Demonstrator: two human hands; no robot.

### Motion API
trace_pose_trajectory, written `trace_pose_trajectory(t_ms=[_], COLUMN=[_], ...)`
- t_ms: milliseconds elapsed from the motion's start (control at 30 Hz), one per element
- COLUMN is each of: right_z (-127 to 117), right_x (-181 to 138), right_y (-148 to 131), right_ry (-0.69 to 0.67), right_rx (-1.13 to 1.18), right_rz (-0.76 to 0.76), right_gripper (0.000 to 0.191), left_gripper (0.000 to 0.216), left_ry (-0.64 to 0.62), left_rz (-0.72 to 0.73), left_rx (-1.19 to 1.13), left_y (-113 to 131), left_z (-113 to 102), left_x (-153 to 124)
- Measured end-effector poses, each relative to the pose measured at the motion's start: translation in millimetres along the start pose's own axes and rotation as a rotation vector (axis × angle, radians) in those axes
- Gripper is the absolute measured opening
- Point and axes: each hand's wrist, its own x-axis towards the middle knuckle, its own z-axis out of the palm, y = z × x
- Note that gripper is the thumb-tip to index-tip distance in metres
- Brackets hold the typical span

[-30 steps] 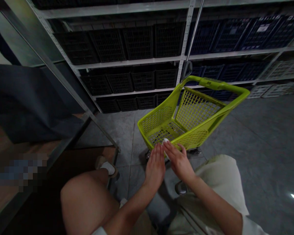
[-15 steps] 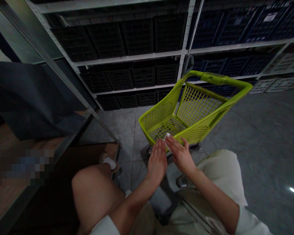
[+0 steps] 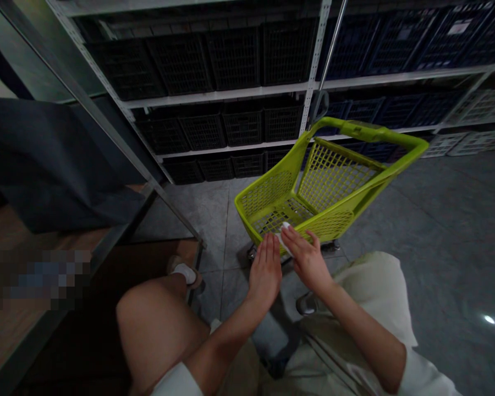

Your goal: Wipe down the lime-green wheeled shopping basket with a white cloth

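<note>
My left hand and my right hand are held close together in front of me, palms facing each other, fingers stretched out. A small white thing, perhaps a tissue or wipe, is pressed between their fingertips; most of it is hidden. Just beyond the hands stands a small lime-green shopping cart on the grey tiled floor. Its mesh basket looks bare inside. My bare left knee and pale shorts show below.
Metal shelving with several dark mesh crates lines the far side. A slanted metal frame and a wooden surface lie to the left, with dark cloth over it. White crates sit at the far right. A metal pole rises behind the cart.
The view has shifted a little, and both hands have drifted slightly up and right with the white thing still between them. The cart stays in place.
</note>
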Motion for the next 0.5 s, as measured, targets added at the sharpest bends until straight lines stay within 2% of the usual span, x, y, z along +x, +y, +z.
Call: trace_pose_trajectory(t_ms=[33, 100, 233, 300, 367, 500], right_z=[0, -4, -16, -15, -9, 6], right_x=[-1, -1, 5, 7, 7, 0], right_y=[-4, 8, 64, 70, 51, -7], right_ry=[-0.022, -0.027, 0.125, 0.177, 0.165, 0.027], right_rx=[0.023, 0.039, -0.025, -0.051, -0.046, 0.041], right_rz=[-0.047, -0.056, 0.206, 0.299, 0.275, 0.031], right_gripper=[0.079, 0.08, 0.071, 0.065, 0.066, 0.075], left_gripper=[0.074, 0.073, 0.07, 0.069, 0.068, 0.069], left_ry=[0.004, 0.006, -0.016, -0.023, -0.022, -0.003], left_rz=[0.002, 0.009, 0.006, 0.004, 0.002, -0.013], left_rx=[-0.004, -0.009, -0.014, -0.013, -0.005, 0.014], left_y=[-1, -1, 0, 1, 2, 1], left_z=[0, -2, -5, -5, -3, 0], left_x=[0, 0, 1, 1, 1, 0])
